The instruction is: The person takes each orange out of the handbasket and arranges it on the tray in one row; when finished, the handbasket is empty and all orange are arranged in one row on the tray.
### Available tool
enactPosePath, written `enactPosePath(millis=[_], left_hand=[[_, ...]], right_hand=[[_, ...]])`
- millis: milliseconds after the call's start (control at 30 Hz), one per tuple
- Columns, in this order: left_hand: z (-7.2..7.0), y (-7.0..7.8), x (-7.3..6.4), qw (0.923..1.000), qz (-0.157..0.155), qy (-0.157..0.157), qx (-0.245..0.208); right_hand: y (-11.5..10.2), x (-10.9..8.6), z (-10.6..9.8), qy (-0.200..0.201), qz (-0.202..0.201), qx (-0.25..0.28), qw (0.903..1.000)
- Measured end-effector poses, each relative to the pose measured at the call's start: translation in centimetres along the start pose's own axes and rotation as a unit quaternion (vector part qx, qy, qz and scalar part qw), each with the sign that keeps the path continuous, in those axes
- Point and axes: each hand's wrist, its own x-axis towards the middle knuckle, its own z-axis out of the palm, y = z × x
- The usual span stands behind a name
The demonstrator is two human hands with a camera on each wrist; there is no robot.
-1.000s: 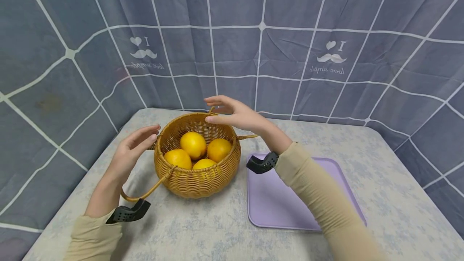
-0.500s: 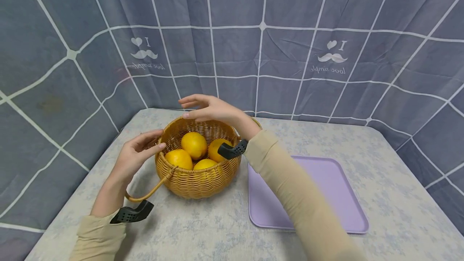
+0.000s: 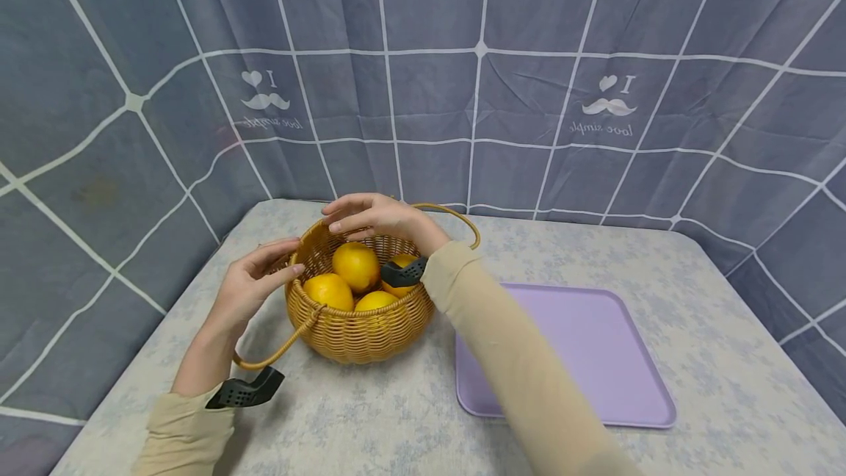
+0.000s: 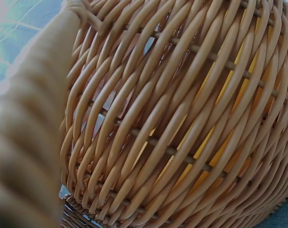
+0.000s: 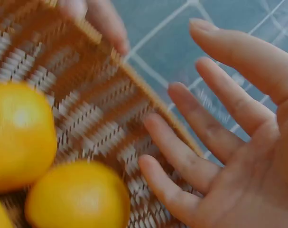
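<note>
Head view: the right hand (image 3: 370,217) is relaxed and holds nothing, hovering over the far part of the basket; the right wrist view shows its fingers spread near the rim. The left hand (image 3: 251,281) lies at the basket's left rim, thumb reaching just past the edge; I cannot tell whether it grips or merely touches. Between the hands stands the golden-brown, round woven wicker basket (image 3: 363,336), upright, its two looped handles (image 3: 271,355) folded outward. Inside lie four glossy yellow rounded fruits (image 3: 355,267).

Judging from this, the work looks barely begun: all four visible fruits lie in the basket, and neither hand holds one. Each wrist carries a black perforated device (image 3: 246,389). Right of the basket, apart from it, lies a flat lilac rectangular tray (image 3: 575,358) on a pale blue-mottled tablecloth (image 3: 370,417).

Behind hangs a grey-blue curtain (image 3: 436,79) with white grid lines, printed twice, mirror-reversed, with "I", a heart, a moustache and "love simple". No brand is legible on basket, fruits or tray.
</note>
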Motion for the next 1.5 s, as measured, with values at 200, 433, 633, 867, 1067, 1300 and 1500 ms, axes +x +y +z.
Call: enactPosePath(millis=[200, 433, 633, 867, 1067, 1300, 1500], left_hand=[[0.0, 0.0, 0.0, 1.0, 0.006, 0.002, 0.004], [0.3, -0.1, 0.0, 0.9999, 0.011, 0.01, 0.004], [0.2, -0.2, 0.1, 0.9999, 0.012, 0.011, 0.004], [0.2, -0.1, 0.0, 0.9999, 0.011, 0.007, 0.006], [0.2, -0.2, 0.0, 0.9998, 0.011, 0.007, 0.016], [0.3, -0.3, 0.1, 0.9997, 0.01, 0.011, 0.018], [0.3, -0.3, 0.0, 0.9997, 0.009, 0.011, 0.018]], right_hand=[[1.2, 0.3, -0.2, 0.004, 0.043, -0.077, 0.9961], [1.6, 0.1, -0.4, 0.026, 0.055, -0.173, 0.9831], [1.8, 0.4, -0.4, 0.015, 0.077, -0.175, 0.9815], [2.0, 0.3, -0.6, -0.013, 0.094, -0.223, 0.9702], [2.1, 0.2, -0.5, -0.038, 0.112, -0.268, 0.956], [2.1, 0.0, -0.3, -0.049, 0.135, -0.229, 0.963], [2.1, 0.0, -0.2, -0.043, 0.162, -0.221, 0.9608]])
